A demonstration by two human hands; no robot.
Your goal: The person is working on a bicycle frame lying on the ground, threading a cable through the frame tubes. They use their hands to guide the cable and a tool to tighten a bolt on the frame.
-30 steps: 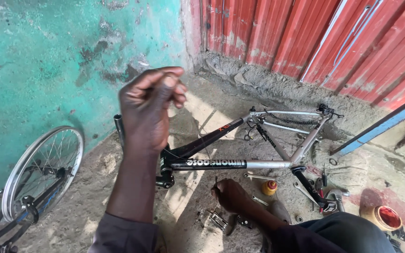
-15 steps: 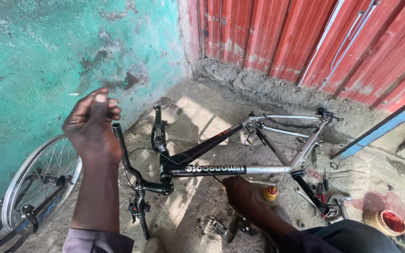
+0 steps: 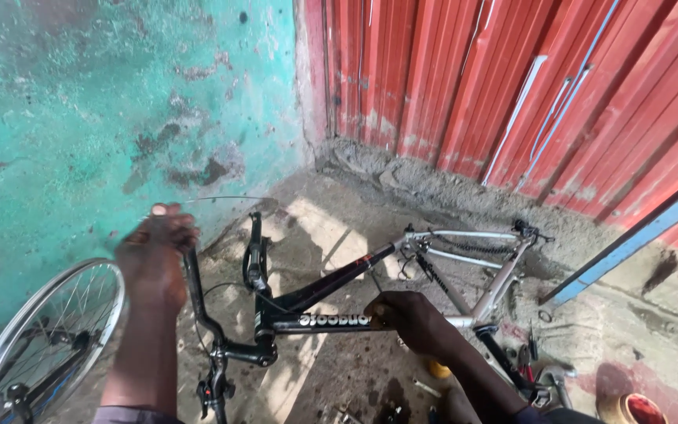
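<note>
A black and silver bicycle frame [image 3: 331, 286] lies on the dirt floor, its black handlebar [image 3: 198, 302] pointing toward me. My left hand [image 3: 154, 251] is raised just above the handlebar's upper end, fingers pinched on a thin wire cable [image 3: 225, 199] that runs off to the right. My right hand [image 3: 410, 318] is closed around the frame's lettered black tube, close to where it turns silver. Brake levers hang from the handlebar near its stem [image 3: 259, 271].
A spoked wheel [image 3: 49, 338] leans at the lower left by the teal wall [image 3: 80, 102]. Red corrugated sheeting [image 3: 512, 86] closes off the back. A blue bar [image 3: 629, 235] slants at the right. Small tools [image 3: 527, 361] and an orange round container [image 3: 629, 410] lie at the lower right.
My left hand has swung from over the frame to the left, beside the handlebar, drawing the wire out. My right hand has come up from the ground onto the frame tube.
</note>
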